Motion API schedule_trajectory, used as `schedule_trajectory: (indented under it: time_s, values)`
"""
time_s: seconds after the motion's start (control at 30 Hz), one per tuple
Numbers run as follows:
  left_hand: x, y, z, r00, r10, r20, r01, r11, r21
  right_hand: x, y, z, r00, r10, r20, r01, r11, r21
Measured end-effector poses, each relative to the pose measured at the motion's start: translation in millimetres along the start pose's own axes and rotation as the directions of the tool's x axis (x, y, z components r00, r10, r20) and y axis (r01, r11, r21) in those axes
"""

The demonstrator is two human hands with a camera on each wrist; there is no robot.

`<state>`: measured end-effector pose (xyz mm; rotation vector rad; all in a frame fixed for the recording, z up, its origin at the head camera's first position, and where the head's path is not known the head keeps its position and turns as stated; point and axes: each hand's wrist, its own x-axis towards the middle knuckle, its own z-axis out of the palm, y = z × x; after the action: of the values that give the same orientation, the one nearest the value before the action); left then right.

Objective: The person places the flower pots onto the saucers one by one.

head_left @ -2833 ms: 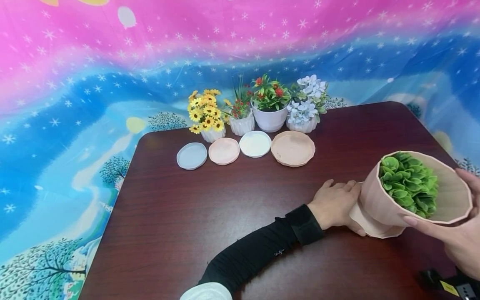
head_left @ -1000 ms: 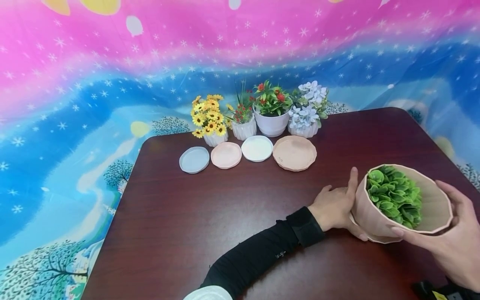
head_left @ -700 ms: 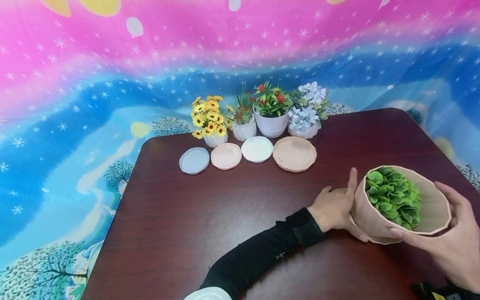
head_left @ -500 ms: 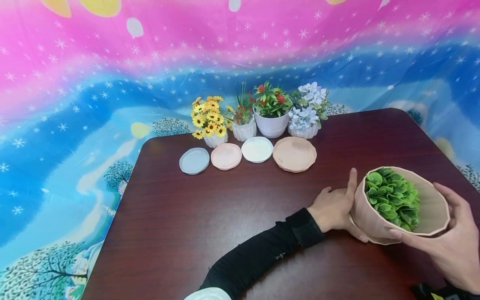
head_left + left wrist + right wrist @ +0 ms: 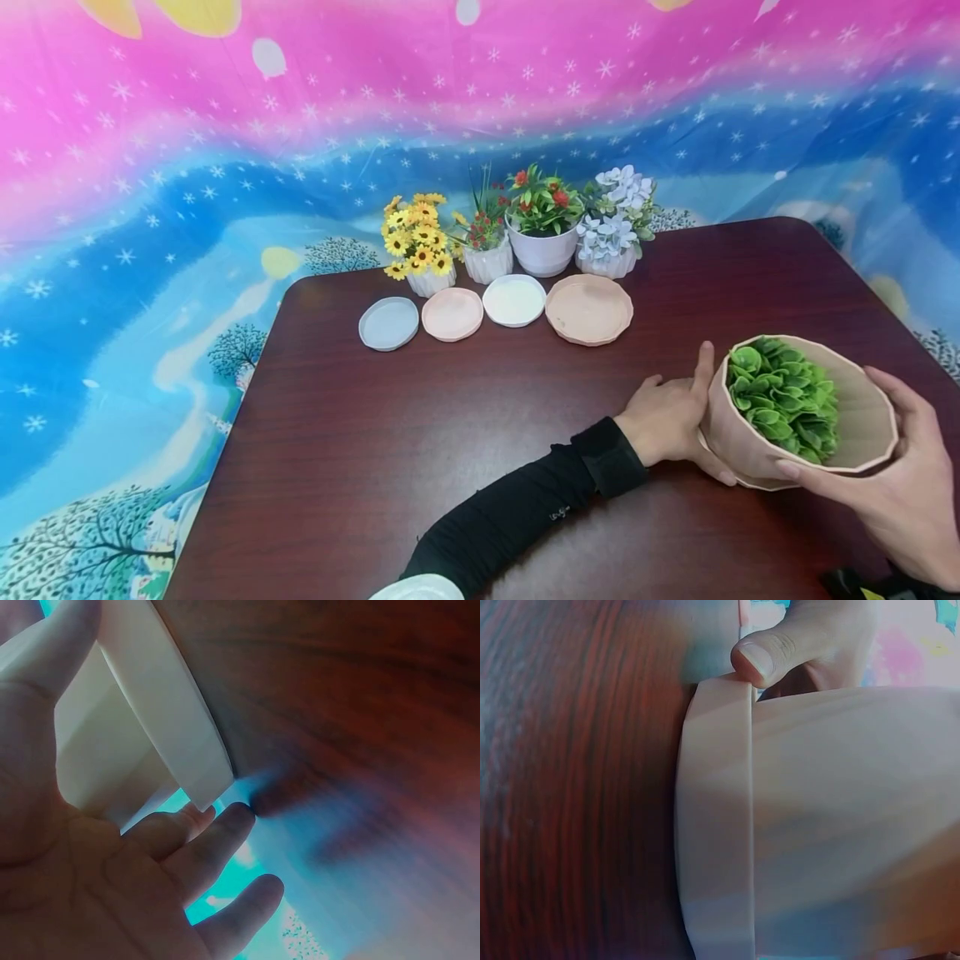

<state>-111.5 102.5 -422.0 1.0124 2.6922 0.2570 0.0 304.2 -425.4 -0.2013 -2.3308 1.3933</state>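
One green-leaved, faceted beige pot (image 5: 861, 423) is gripped, head view, by the right hand (image 5: 903, 487). Left wrist: the matching beige saucer (image 5: 161, 697) is touched by the spread left hand (image 5: 97, 870). Right wrist: with the pot placed within, seating seems underway; gentle release is presumably needed.

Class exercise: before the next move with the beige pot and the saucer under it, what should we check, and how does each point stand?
1. Right hand grips the beige pot: ok, thumb near side, fingers far side.
2. Plant inside the pot: ok.
3. Left hand clear of the lower saucer: not ok, its thumb touches the rim.
4. Pot's base fully seated: cannot tell, the lower saucer's rim hides it.
5. Large round saucer clear of both hands: ok, it lies apart.
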Motion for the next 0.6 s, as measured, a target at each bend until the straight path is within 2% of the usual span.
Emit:
schedule_trajectory:
  time_s: [0.37,0.6]
  values:
    - [-1.2,-3.2,-8.9,0.998,0.016,0.059,-0.017,1.000,0.018,-2,2,-0.8,1.000,-0.026,-0.009,0.026,0.999,-0.022]
    - [-2.2,-7.3,-16.9,0.998,0.005,0.065,-0.007,1.000,0.030,-2,1,-0.8,1.000,-0.029,0.003,0.029,1.000,-0.001]
